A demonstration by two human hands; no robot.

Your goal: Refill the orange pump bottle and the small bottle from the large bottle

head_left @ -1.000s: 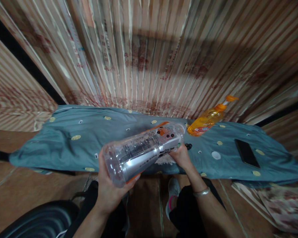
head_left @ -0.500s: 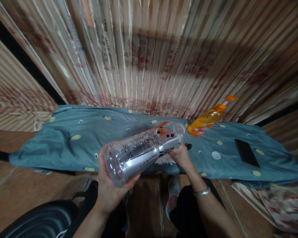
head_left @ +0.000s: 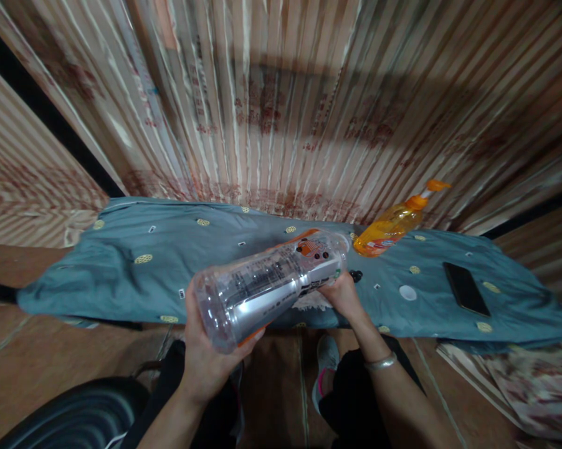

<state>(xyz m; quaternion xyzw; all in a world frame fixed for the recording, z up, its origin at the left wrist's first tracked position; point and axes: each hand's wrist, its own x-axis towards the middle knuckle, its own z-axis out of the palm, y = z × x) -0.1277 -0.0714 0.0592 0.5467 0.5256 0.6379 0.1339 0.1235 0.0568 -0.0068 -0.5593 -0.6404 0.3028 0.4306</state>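
Observation:
A large clear plastic bottle (head_left: 269,290) with a silver and orange label lies tilted between my hands, above the cloth. My left hand (head_left: 210,355) wraps around its wide base end. At the other end, my right hand (head_left: 341,294) is closed around the neck side, its fingers mostly hidden behind the bottle. A pump bottle (head_left: 387,229) of orange liquid stands beyond my right hand. A white round cap (head_left: 407,292) rests on the cloth to the right. Small dark objects (head_left: 356,275) show beside my right hand; their kind is unclear.
The long narrow surface is covered by a teal cloth (head_left: 122,262) with pineapple prints. A black phone (head_left: 465,288) lies at the right. Striped curtains (head_left: 281,112) hang behind. A black ribbed stool (head_left: 80,415) stands at the lower left, on the tiled floor (head_left: 271,386).

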